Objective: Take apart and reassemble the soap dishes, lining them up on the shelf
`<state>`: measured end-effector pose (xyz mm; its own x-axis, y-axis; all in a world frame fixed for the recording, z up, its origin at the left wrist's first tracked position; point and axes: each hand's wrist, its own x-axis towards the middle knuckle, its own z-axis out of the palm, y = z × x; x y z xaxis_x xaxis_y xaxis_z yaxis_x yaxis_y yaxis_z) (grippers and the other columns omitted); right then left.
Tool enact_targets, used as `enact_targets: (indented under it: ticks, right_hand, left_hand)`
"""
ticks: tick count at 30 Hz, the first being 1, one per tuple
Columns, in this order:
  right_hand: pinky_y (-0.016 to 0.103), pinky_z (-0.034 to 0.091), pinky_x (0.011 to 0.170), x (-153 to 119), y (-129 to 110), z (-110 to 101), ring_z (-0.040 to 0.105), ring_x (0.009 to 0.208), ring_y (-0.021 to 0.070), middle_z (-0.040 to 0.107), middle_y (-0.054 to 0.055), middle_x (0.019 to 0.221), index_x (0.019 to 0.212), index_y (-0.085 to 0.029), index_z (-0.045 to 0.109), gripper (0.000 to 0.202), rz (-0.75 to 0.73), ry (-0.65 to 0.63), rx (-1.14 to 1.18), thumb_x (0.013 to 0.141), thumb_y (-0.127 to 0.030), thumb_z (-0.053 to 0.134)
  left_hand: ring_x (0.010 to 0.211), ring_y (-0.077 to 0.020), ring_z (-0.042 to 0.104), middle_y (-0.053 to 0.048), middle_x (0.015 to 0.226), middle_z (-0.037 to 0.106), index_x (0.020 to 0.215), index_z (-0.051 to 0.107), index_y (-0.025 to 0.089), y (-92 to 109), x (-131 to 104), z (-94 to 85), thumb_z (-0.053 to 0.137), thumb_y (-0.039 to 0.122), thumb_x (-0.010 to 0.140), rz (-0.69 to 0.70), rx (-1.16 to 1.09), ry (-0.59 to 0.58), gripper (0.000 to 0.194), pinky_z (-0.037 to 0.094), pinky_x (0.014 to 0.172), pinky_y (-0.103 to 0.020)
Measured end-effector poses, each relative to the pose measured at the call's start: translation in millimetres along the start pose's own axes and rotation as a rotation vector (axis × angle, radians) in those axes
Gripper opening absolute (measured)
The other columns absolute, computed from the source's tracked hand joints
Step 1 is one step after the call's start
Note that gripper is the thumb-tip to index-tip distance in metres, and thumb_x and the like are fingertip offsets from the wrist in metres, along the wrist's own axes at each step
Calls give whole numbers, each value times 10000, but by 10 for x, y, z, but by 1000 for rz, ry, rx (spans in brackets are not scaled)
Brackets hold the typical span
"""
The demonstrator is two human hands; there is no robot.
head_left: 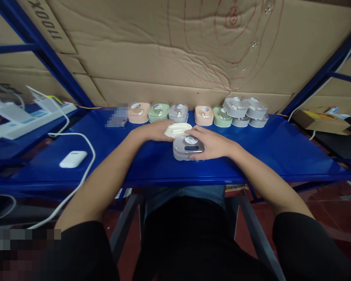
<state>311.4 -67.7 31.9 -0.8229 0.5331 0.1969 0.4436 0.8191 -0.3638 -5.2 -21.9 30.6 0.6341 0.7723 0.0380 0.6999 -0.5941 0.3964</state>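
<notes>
My left hand is closed on a cream oval piece with a shallow recess, tilted above the blue table. Just below and right of that piece, my right hand wraps round the right side of a grey box with a clear lid. The lid carries a round white label and shows a dark oblong opening. The right fingertips also reach the right end of the cream piece. Both hands are close together near the middle of the table.
Behind the hands stands a row of lidded boxes: peach, green and grey, some stacked at the right. A white earphone case, a white cable and a power strip lie left. An open carton is at right.
</notes>
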Motion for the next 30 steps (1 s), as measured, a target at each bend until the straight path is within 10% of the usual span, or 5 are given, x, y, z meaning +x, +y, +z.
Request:
enact_targets:
  ticks: [18, 30]
  right_hand:
    - [565, 652, 1141, 35, -35, 89, 721, 1343, 424, 657, 196, 1556, 1758, -193, 557, 1034, 25, -10, -44, 904, -672, 890]
    - [640, 568, 1286, -109, 268, -294, 696, 1509, 448, 731, 150, 1654, 1719, -278, 622, 1085, -61, 84, 88, 807, -712, 1018]
  left_hand:
    - [1229, -375, 802, -117, 1328, 872, 1351, 808, 254, -19, 15, 19, 830, 636, 851, -42, 39, -9, 630, 594, 1037, -427]
    - [1506, -487, 713, -234, 1697, 695, 1777, 472, 194, 203, 24, 172, 970, 610, 719, -103, -69, 50, 1241, 560, 1237, -569]
